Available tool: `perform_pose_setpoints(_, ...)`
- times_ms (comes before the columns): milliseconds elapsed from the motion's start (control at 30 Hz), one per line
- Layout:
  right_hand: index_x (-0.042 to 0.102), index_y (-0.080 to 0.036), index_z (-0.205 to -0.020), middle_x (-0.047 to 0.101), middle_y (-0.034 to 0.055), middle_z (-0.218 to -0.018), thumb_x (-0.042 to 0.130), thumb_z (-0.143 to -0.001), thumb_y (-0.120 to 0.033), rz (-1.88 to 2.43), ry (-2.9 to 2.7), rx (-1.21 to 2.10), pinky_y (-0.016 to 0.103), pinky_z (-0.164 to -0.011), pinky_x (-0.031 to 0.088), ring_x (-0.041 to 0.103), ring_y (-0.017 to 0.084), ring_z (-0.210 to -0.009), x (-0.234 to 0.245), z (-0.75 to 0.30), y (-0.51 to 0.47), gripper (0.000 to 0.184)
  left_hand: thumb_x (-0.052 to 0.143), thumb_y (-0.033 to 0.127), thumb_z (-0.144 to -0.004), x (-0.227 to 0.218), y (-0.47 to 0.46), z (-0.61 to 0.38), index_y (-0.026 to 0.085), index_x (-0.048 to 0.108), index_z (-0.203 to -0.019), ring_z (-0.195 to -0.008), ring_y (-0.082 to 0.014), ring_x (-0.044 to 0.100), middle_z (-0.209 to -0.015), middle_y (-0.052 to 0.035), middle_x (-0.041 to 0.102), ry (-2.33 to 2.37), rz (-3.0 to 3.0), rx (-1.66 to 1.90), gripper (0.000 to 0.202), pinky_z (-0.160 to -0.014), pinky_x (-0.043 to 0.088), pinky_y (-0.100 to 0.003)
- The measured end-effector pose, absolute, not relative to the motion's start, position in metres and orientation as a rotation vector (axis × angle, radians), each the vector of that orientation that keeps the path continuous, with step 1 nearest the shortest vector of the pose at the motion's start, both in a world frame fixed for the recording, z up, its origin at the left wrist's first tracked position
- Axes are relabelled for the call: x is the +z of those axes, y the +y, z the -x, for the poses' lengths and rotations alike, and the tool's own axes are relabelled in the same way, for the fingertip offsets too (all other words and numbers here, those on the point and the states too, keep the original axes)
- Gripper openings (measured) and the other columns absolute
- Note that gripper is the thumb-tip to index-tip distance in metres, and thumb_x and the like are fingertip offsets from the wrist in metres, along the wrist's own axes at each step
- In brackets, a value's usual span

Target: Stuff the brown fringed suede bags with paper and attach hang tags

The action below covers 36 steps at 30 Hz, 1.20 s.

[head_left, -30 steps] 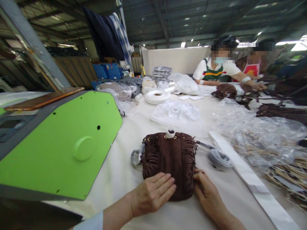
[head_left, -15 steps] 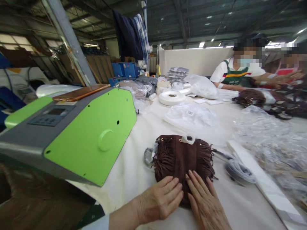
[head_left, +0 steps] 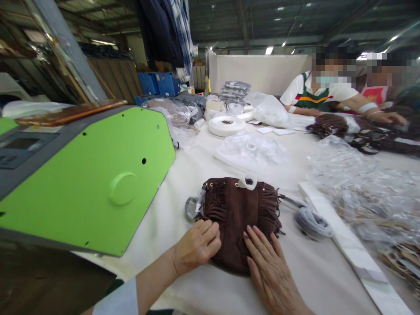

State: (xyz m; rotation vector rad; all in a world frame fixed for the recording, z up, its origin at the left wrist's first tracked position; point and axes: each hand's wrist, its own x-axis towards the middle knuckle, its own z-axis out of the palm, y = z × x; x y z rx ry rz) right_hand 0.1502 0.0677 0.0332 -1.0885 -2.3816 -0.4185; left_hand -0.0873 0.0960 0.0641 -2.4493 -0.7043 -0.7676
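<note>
A dark brown fringed handbag (head_left: 241,210) lies flat on the white table in front of me, with gold eyelets along its top edge. A white loop (head_left: 248,182) stands up at that edge. My left hand (head_left: 200,245) is closed at the bag's lower left side, fingers curled over the fringe ends. Flat on the lower right front of the bag rests my right hand (head_left: 267,262), fingers stretched out. A grey wrapped strap coil (head_left: 313,222) lies to the bag's right, joined by a dark strap. A smaller wrapped piece (head_left: 191,206) sits at its left.
A green and grey machine (head_left: 98,183) stands close on my left. Beyond the bag are a clear plastic bag (head_left: 252,151) and a white tape roll (head_left: 226,126). A white strip (head_left: 348,245) and crumpled plastic (head_left: 361,188) lie right. A co-worker (head_left: 323,94) handles brown fringed items (head_left: 331,124).
My left hand has gone from lying flat on the bag to a curled grip at its left edge. My right hand stays flat on the bag. The view has shifted slightly.
</note>
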Motion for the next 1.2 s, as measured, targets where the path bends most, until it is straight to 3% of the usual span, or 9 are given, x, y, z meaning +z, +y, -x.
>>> perform_pose_setpoints(167, 0.052, -0.012, -0.123, 0.053, 0.0104, -0.131, 0.046, -0.087, -0.020, 1.097, -2.373, -0.438, 0.043, -0.110, 0.022, 0.039, 0.021, -0.129, 0.038, -0.150, 0.066, 0.038, 0.027, 0.002, -0.086, 0.059, 0.079, 0.092, 0.006, 0.059, -0.099, -0.098, -0.0212, 0.054, -0.102, -0.0146, 0.064, -0.882, 2.505, -0.625, 0.035, -0.077, 0.049, -0.032)
perform_pose_setpoints(300, 0.049, -0.012, -0.126, 0.051, 0.0101, -0.134, 0.045, -0.088, -0.020, 1.130, -2.375, -0.389, 0.046, -0.107, 0.025, 0.038, 0.022, -0.129, 0.037, -0.149, 0.065, 0.039, 0.044, 0.006, -0.071, 0.093, 0.069, 0.082, 0.011, 0.056, -0.108, -0.098, -0.0252, 0.053, -0.110, -0.0114, 0.063, -1.228, 2.651, -0.483, 0.039, -0.081, 0.045, -0.043)
perform_pose_setpoints(433, 0.048, -0.012, -0.128, 0.049, 0.0101, -0.135, 0.042, -0.090, -0.019, 1.145, -2.382, -0.320, 0.048, -0.106, 0.027, 0.037, 0.023, -0.130, 0.036, -0.149, 0.064, 0.038, 0.045, 0.012, -0.080, 0.117, 0.081, 0.054, 0.012, 0.058, -0.106, -0.115, -0.0246, 0.047, -0.116, -0.0097, 0.061, -1.263, 2.692, -0.543, 0.028, -0.099, 0.032, -0.045)
perform_pose_setpoints(500, 0.048, -0.011, -0.127, 0.050, 0.0110, -0.135, 0.041, -0.091, -0.020, 1.144, -2.389, -0.289, 0.049, -0.105, 0.028, 0.037, 0.024, -0.130, 0.037, -0.150, 0.064, 0.038, 0.041, 0.011, -0.085, 0.109, 0.094, 0.045, 0.012, 0.053, -0.116, -0.123, -0.0222, 0.042, -0.125, -0.0095, 0.056, -1.097, 2.796, -0.490, 0.033, -0.102, 0.030, -0.039)
perform_pose_setpoints(667, 0.048, -0.013, -0.127, 0.053, 0.0110, -0.131, 0.039, -0.093, -0.023, 1.109, -2.373, -0.131, 0.048, -0.103, 0.034, 0.041, 0.023, -0.127, 0.043, -0.152, 0.067, 0.036, 0.037, 0.024, -0.093, 0.069, 0.115, 0.050, 0.012, 0.039, -0.131, -0.130, -0.0237, 0.035, -0.138, -0.0097, 0.045, -0.973, 2.894, -0.298, 0.040, -0.107, 0.025, -0.044)
perform_pose_setpoints(900, 0.061, -0.014, -0.101, 0.061, 0.0142, -0.104, 0.043, -0.091, -0.029, 1.340, -1.763, -0.072, 0.043, -0.086, 0.050, 0.058, 0.024, -0.100, 0.041, -0.190, 0.067, 0.025, 0.036, 0.026, -0.094, 0.065, 0.115, 0.054, 0.014, 0.035, -0.134, -0.132, -0.0243, 0.033, -0.141, -0.0099, 0.040, -0.985, 2.877, -0.307, 0.042, -0.108, 0.025, -0.044)
perform_pose_setpoints(1033, 0.061, -0.016, -0.106, 0.054, 0.0153, -0.113, 0.048, -0.087, -0.023, 1.418, -1.566, -0.267, 0.044, -0.084, 0.047, 0.054, 0.027, -0.104, 0.059, -0.181, 0.047, 0.024, 0.039, 0.025, -0.093, 0.065, 0.113, 0.053, 0.012, 0.029, -0.137, -0.133, -0.0234, 0.032, -0.142, -0.0109, 0.038, -1.006, 2.862, -0.329, 0.047, -0.109, 0.025, -0.043)
perform_pose_setpoints(1133, 0.059, -0.022, -0.113, 0.061, 0.0081, -0.110, 0.044, -0.085, -0.011, 1.072, -1.955, -0.224, 0.039, -0.091, 0.042, 0.054, 0.022, -0.107, 0.072, -0.141, 0.035, 0.033, 0.041, 0.022, -0.091, 0.063, 0.112, 0.053, 0.007, 0.022, -0.139, -0.134, -0.0234, 0.030, -0.142, -0.0146, 0.037, -1.015, 2.831, -0.360, 0.054, -0.109, 0.026, -0.043)
perform_pose_setpoints(1200, 0.062, -0.019, -0.108, 0.063, 0.0088, -0.111, 0.044, -0.086, -0.015, 1.071, -2.085, -0.268, 0.041, -0.096, 0.037, 0.052, 0.023, -0.111, 0.072, -0.122, 0.033, 0.028, 0.041, 0.020, -0.089, 0.061, 0.112, 0.054, 0.005, 0.019, -0.139, -0.135, -0.0231, 0.027, -0.143, -0.0169, 0.035, -1.011, 2.806, -0.389, 0.057, -0.109, 0.027, -0.042)
